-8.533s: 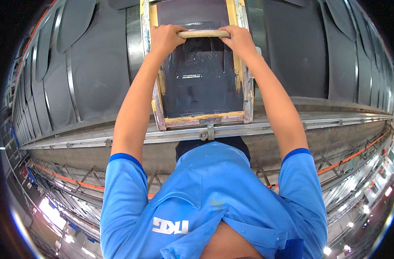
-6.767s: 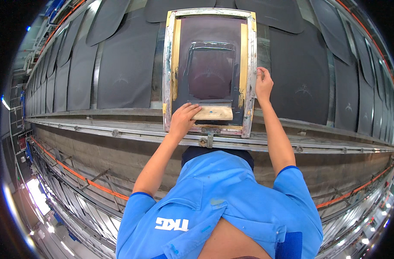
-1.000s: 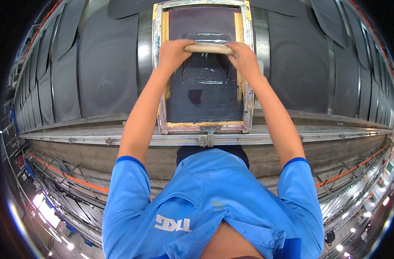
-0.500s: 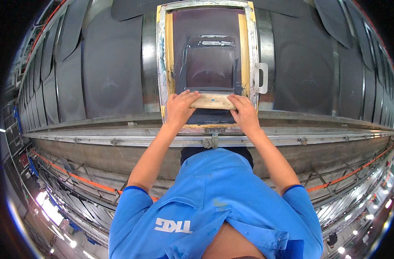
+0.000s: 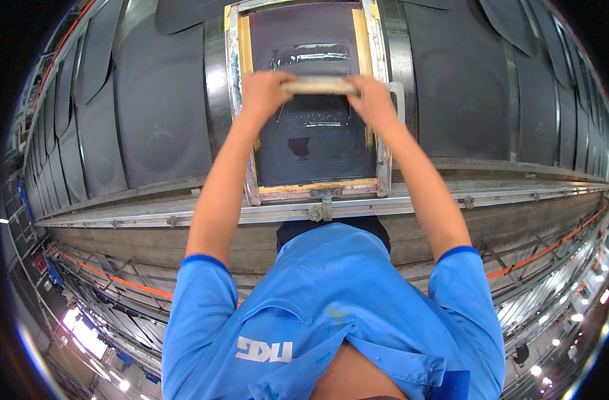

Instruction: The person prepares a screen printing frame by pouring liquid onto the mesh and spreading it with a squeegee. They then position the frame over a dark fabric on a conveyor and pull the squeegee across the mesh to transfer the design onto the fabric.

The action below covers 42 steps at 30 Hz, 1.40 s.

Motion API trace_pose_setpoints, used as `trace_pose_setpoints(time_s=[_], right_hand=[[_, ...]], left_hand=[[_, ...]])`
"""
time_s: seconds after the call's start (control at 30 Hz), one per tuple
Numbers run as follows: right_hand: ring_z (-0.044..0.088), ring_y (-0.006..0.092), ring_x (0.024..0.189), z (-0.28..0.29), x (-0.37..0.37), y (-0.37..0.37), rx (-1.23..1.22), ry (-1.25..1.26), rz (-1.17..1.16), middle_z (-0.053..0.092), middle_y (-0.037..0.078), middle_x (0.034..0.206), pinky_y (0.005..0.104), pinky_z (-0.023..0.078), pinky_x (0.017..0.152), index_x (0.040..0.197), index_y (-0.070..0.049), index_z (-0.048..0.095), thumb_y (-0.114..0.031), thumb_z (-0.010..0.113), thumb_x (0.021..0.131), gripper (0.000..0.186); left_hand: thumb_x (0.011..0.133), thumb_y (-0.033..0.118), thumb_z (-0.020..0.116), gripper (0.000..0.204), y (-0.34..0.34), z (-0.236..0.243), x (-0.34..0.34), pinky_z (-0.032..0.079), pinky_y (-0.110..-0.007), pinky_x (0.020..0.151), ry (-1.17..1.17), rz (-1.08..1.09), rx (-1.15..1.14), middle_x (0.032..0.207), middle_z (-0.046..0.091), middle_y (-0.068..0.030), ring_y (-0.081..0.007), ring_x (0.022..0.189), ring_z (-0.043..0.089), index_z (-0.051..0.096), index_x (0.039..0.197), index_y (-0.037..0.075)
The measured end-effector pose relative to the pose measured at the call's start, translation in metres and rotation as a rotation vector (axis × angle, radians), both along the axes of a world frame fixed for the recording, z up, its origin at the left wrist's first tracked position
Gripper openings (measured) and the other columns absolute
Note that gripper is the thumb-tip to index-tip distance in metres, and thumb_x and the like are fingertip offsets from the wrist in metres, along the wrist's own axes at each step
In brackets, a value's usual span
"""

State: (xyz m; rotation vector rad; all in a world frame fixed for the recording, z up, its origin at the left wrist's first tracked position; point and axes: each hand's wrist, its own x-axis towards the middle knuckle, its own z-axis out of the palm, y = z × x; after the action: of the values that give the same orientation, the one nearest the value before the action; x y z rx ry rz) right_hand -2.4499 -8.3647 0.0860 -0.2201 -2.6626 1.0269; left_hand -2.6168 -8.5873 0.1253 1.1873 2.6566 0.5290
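Observation:
A metal-framed printing screen (image 5: 234, 120) with yellow tape inside its edges lies on a long table, its dark mesh wet with black ink. A wooden-handled squeegee (image 5: 318, 85) lies across the mesh in the far half of the frame. My left hand (image 5: 264, 93) grips its left end and my right hand (image 5: 371, 100) grips its right end. Both arms are stretched forward over the screen. A glossy ink streak (image 5: 311, 55) shows just beyond the squeegee.
Dark grey fabric panels (image 5: 151, 133) lie in a row along the table on both sides of the screen. A metal rail (image 5: 184, 217) with a clamp (image 5: 321, 208) runs along the near table edge. Orange-lined racks (image 5: 104, 280) sit under the table.
Half a second ago the squeegee was at the near end of the screen; both hands have pushed it away from me to the far half. The screen has not shifted.

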Motion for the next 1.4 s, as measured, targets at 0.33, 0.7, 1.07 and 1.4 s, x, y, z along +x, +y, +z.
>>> trace_pose_setpoints(time_s=[0.33, 0.7, 1.07, 1.4], right_hand=[[0.059, 0.0326, 0.12, 0.031, 0.124, -0.064, -0.224, -0.189, 0.116, 0.065, 0.016, 0.125, 0.043, 0.048, 0.103, 0.117, -0.003, 0.068, -0.022, 0.082, 0.077, 0.046], [0.068, 0.0389, 0.094, -0.041, 0.027, 0.052, -0.3, -0.097, -0.604, 0.072, 0.021, 0.099, 0.0426, 0.051, 0.085, 0.116, -0.013, 0.07, -0.03, 0.063, 0.097, 0.027], [0.066, 0.0183, 0.085, 0.085, 0.017, 0.007, -0.244, 0.204, -0.497, 0.072, 0.012, 0.093, 0.0331, 0.05, 0.081, 0.112, -0.005, 0.071, -0.029, 0.06, 0.102, 0.029], [0.065, 0.0161, 0.083, 0.069, -0.108, -0.192, -0.283, 0.198, -0.446, 0.071, 0.011, 0.09, 0.0329, 0.05, 0.078, 0.111, -0.004, 0.069, -0.026, 0.057, 0.103, 0.027]], left_hand=[[0.071, 0.014, 0.079, 0.037, -0.086, 0.002, 0.14, 0.036, -0.04, 0.089, 0.018, -0.008, 0.024, 0.119, 0.074, 0.0026, -0.0164, 0.117, 0.065, 0.076, 0.108, 0.019], [0.072, 0.005, 0.074, 0.048, -0.087, -0.009, 0.167, 0.04, -0.04, 0.096, 0.024, 0.051, 0.094, 0.132, 0.068, 0.0016, -0.0219, 0.129, 0.059, 0.072, 0.119, 0.017], [0.069, 0.001, 0.072, 0.059, -0.14, 0.03, 0.183, 0.039, -0.04, 0.103, 0.073, 0.069, 0.221, 0.138, 0.064, 0.001, -0.0213, 0.134, 0.054, 0.068, 0.125, 0.017], [0.068, 0.0, 0.069, 0.061, -0.328, 0.035, 0.066, 0.039, -0.043, 0.107, 0.051, 0.067, 0.187, 0.137, 0.064, -0.0003, -0.0226, 0.132, 0.056, 0.067, 0.127, 0.018]])
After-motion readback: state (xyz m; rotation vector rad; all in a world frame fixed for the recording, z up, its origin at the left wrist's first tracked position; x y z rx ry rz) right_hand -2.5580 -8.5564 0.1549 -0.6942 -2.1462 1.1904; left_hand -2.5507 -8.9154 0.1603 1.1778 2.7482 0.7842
